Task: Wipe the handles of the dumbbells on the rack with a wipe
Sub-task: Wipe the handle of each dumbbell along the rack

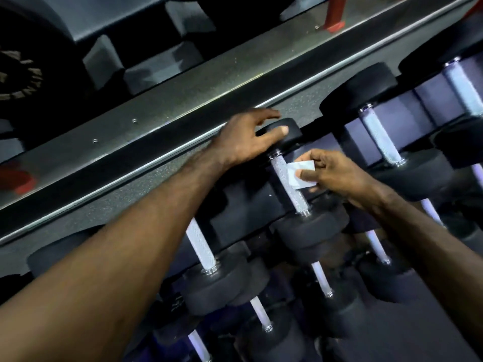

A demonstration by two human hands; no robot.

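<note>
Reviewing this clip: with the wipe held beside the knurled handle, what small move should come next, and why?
Probably bring the wipe left onto the handle and fold it around the bar. The right hand pinches the wipe at the handle's side, apparently not yet wrapped around it, while the left hand rests on the dumbbell's far head, seemingly steadying it.

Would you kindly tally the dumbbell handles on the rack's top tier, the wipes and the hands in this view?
handles: 4
wipe: 1
hands, left hand and right hand: 2
Total: 7
</note>
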